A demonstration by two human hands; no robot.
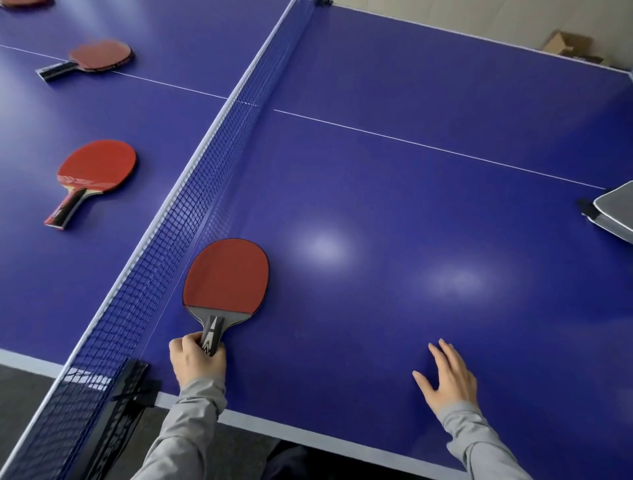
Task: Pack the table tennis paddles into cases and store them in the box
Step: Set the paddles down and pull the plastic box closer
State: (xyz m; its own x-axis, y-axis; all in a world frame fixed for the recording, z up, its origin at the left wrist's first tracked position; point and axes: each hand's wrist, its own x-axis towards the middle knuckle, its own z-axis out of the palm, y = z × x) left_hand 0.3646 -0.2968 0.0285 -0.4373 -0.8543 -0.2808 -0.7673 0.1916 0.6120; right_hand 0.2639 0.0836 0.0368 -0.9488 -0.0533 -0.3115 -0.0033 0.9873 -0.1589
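Left hand (pixel 197 358): fingers and thumb curled round the black-and-grey handle of a paddle (pixel 226 277), near edge of the table, just right of the net. Grey sleeve to the wrist.

Paddle in hand: red rubber face up, blade pointing away from the person, lying low over or on the blue table (pixel 394 212); contact with the surface cannot be told.

Right hand (pixel 448 375): fingers straight and slightly spread, holding nothing, palm down at the table near its near edge, well right of the held paddle. Whether it touches the surface cannot be told. Grey sleeve.

Second paddle (pixel 94 176): red face up, red-and-black handle pointing near-left, flat on the left half of the table, beyond the net.

Third paddle (pixel 92 58): red face, dark handle pointing left, farther back on the left half, across the white centre line.

Fourth red item (pixel 24 2): far left corner, cut by the frame edge; probably another paddle, too little shown to tell.

Case (pixel 613 212): grey with pale piping and a dark tab, at the right edge of the table, partly out of frame, well apart from both hands.

Net (pixel 191 192): dark blue mesh, white top band, running from near-left to far-centre; black clamp at the near edge.

Cardboard box (pixel 568 46): on the floor beyond the far right corner.
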